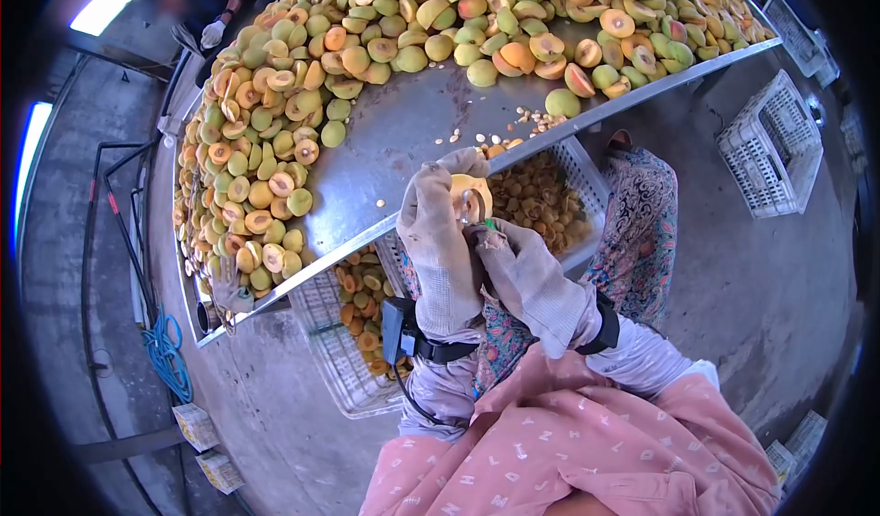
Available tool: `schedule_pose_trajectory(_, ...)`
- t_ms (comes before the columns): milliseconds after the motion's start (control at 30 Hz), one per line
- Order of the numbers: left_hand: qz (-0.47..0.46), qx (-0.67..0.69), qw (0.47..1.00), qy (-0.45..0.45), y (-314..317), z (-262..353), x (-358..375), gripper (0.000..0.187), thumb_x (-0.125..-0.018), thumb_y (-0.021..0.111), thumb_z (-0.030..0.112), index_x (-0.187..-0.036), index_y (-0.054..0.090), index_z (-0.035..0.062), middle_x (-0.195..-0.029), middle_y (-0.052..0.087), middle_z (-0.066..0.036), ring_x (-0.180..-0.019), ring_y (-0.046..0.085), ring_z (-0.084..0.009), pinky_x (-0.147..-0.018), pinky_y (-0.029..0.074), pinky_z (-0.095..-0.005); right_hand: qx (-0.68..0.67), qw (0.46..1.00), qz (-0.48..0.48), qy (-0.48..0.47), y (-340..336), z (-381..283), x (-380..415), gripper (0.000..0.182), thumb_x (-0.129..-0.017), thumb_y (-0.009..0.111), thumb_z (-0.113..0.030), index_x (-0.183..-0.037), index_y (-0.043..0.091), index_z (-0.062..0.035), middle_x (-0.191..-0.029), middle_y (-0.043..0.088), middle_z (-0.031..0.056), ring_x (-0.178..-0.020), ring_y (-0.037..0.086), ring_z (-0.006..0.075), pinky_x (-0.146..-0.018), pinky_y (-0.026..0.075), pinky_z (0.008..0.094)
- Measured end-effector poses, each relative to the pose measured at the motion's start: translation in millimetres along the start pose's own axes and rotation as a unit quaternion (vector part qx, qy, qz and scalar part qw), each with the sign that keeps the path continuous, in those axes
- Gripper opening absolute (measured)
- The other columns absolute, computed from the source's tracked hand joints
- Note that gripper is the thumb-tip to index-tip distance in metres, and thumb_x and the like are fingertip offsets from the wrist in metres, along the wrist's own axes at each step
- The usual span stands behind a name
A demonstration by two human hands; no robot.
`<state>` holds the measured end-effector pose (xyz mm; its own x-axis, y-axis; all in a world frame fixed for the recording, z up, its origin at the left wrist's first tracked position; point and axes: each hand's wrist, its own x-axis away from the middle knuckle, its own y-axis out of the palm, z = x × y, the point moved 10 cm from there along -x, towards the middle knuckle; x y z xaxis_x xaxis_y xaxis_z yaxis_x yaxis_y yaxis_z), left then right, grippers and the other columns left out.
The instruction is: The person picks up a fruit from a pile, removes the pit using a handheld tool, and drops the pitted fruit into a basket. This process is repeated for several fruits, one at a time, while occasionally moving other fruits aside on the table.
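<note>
In my gloved left hand (429, 232) is a halved peach (464, 184), its yellow cut face turned toward me. My gloved right hand (532, 264) is closed on a small pitting knife with a curved metal blade (473, 206); a bit of green shows by the fingers, and most of its handle is hidden. The blade is against the cut face of the fruit. Both hands are just off the near edge of the metal table (394, 140), where many green and orange peach halves (431, 16) are heaped. Loose pits (495, 138) lie close to the edge.
Below the table edge, one crate (596, 195) holds brownish-orange pieces and another crate (321, 333) holds peach halves. A spare glove (226, 287) lies at the table's left corner. A white crate (770, 149) stands at right; a blue hose (165, 356) is at left. Another person's gloved hand (213, 34) shows at upper left.
</note>
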<state>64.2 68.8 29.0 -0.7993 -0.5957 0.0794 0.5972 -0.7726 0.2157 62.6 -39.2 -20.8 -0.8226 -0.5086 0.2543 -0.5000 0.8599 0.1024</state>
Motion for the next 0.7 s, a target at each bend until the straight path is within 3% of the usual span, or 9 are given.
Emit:
schedule_pose_trajectory(67, 0.031, 0.060, 0.998, -0.017, -1.8, -8.0, 0.1, 0.037, -0.098, 0.044, 0.024, -0.107, 0.067, -0.0040, -0.100, 0.070, -0.014, -0.084, 0.062, -0.0157, -0.078, 0.051, -0.0282, 0.021, 0.999, -0.019, 0.018, 0.0, -2.0, 3.9, 0.031, -0.101, 0.050, -0.027, -0.111, 0.063, -0.0009, -0.083, 0.067, 0.0220, -0.076, 0.066, 0.0416, -0.067, 0.051, 0.0429)
schedule_pose_trajectory(200, 0.026, 0.004, 1.000, 0.014, 0.1, 5.3, 4.3, 0.038, -0.098, 0.043, 0.024, -0.101, 0.068, -0.0048, -0.096, 0.071, -0.014, -0.083, 0.063, -0.0156, -0.078, 0.051, -0.0286, 0.089, 0.992, -0.015, -0.085, -3.8, -2.1, -3.9, 0.029, -0.101, 0.051, -0.026, -0.109, 0.062, 0.0003, -0.074, 0.065, 0.0154, -0.063, 0.063, 0.0316, -0.059, 0.049, 0.0397)
schedule_pose_trajectory(267, 0.011, -0.044, 0.999, 0.016, 1.0, 7.9, 4.6, 0.038, -0.098, 0.044, 0.023, -0.101, 0.068, -0.0052, -0.095, 0.071, -0.015, -0.084, 0.063, -0.0158, -0.077, 0.051, -0.0278, -0.105, 0.985, -0.074, 0.118, 12.3, 39.3, -0.2, 0.030, -0.102, 0.052, -0.027, -0.106, 0.062, 0.0011, -0.068, 0.061, 0.0061, -0.061, 0.060, 0.0177, -0.056, 0.046, 0.0339)
schedule_pose_trajectory(300, 0.010, -0.044, 0.999, 0.014, 2.0, 5.1, 4.0, 0.038, -0.098, 0.044, 0.023, -0.101, 0.068, -0.0052, -0.095, 0.071, -0.015, -0.084, 0.063, -0.0158, -0.077, 0.051, -0.0278, -0.105, 0.985, -0.073, 0.119, 11.0, 45.6, -0.8, 0.030, -0.102, 0.052, -0.027, -0.106, 0.062, 0.0011, -0.068, 0.061, 0.0061, -0.061, 0.060, 0.0177, -0.056, 0.046, 0.0339)
schedule_pose_trajectory(367, 0.013, 0.006, 0.999, -0.033, 1.8, -10.4, 2.0, 0.038, -0.099, 0.042, 0.022, -0.101, 0.068, -0.0052, -0.094, 0.071, -0.013, -0.082, 0.063, -0.0157, -0.077, 0.051, -0.0277, -0.008, 0.996, -0.069, -0.055, 6.1, 20.7, -4.8, 0.034, -0.102, 0.053, -0.031, -0.105, 0.062, 0.0014, -0.066, 0.056, 0.0000, -0.058, 0.055, 0.0097, -0.051, 0.042, 0.0285)
schedule_pose_trajectory(400, 0.012, 0.005, 0.999, -0.032, 1.7, -10.8, 0.1, 0.038, -0.099, 0.042, 0.022, -0.101, 0.068, -0.0052, -0.094, 0.071, -0.013, -0.082, 0.063, -0.0157, -0.077, 0.051, -0.0277, -0.010, 0.996, -0.067, -0.055, 6.2, 22.1, -5.4, 0.034, -0.102, 0.053, -0.031, -0.105, 0.062, 0.0014, -0.066, 0.056, 0.0000, -0.058, 0.055, 0.0097, -0.051, 0.042, 0.0285)
schedule_pose_trajectory(467, -0.020, -0.032, 0.999, 0.001, 4.9, -5.6, 0.3, 0.037, -0.099, 0.043, 0.021, -0.100, 0.069, -0.0056, -0.093, 0.072, -0.013, -0.082, 0.064, -0.0167, -0.079, 0.051, -0.0283, -0.178, 0.978, -0.087, 0.064, 12.5, 30.4, -0.7, 0.037, -0.103, 0.051, -0.034, -0.096, 0.062, 0.0000, -0.065, 0.056, 0.0021, -0.049, 0.053, 0.0135, -0.045, 0.039, 0.0288)
schedule_pose_trajectory(567, -0.026, -0.041, 0.997, -0.063, 10.3, -12.1, 1.1, 0.036, -0.100, 0.045, 0.020, -0.099, 0.069, -0.0065, -0.091, 0.072, -0.013, -0.083, 0.065, -0.0176, -0.081, 0.051, -0.0298, -0.174, 0.958, -0.154, 0.165, 7.8, 10.9, 19.4, 0.042, -0.104, 0.046, -0.040, -0.088, 0.059, -0.0041, -0.059, 0.050, 0.0006, -0.041, 0.044, 0.0133, -0.039, 0.037, 0.0298)
schedule_pose_trajectory(700, -0.068, -0.100, 0.993, 0.016, 10.6, -15.5, -8.4, 0.041, -0.098, 0.044, 0.028, -0.101, 0.069, -0.0044, -0.092, 0.072, -0.017, -0.078, 0.065, -0.0176, -0.072, 0.051, -0.0289, -0.195, 0.947, -0.201, 0.158, 11.1, 6.2, 23.2, 0.048, -0.104, 0.040, -0.049, -0.079, 0.054, -0.0106, -0.052, 0.044, -0.0021, -0.037, 0.039, 0.0112, -0.035, 0.033, 0.0296)
